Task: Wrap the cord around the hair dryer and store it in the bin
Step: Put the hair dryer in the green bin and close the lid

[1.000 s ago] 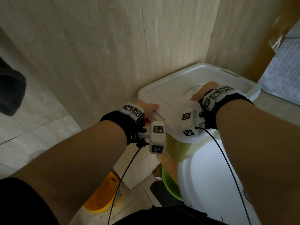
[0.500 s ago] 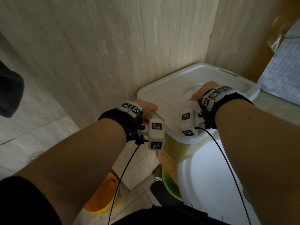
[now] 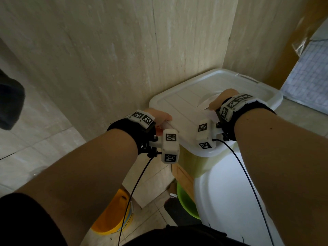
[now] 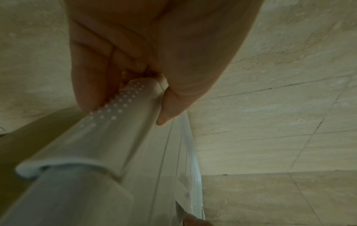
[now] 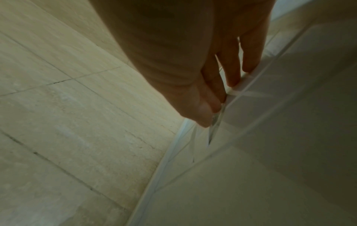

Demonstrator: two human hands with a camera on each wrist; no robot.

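Observation:
A storage bin (image 3: 195,162) with pale yellow sides stands in the corner against the tiled wall, its white lid (image 3: 186,103) on top. My left hand (image 3: 159,116) grips the lid's dotted white latch (image 4: 108,137) at the near left end, thumb on one side and fingers on the other (image 4: 123,113). My right hand (image 3: 218,100) lies on the middle of the lid; in the right wrist view its thumb and fingers (image 5: 216,99) pinch a thin raised flap of the lid (image 5: 270,137). No hair dryer or cord shows in any view.
The beige tiled wall (image 3: 106,68) is close behind and left of the bin. A large white rounded object (image 3: 230,201) sits right in front of me. On the floor below are a yellow basin (image 3: 113,219) and a green basin (image 3: 186,201).

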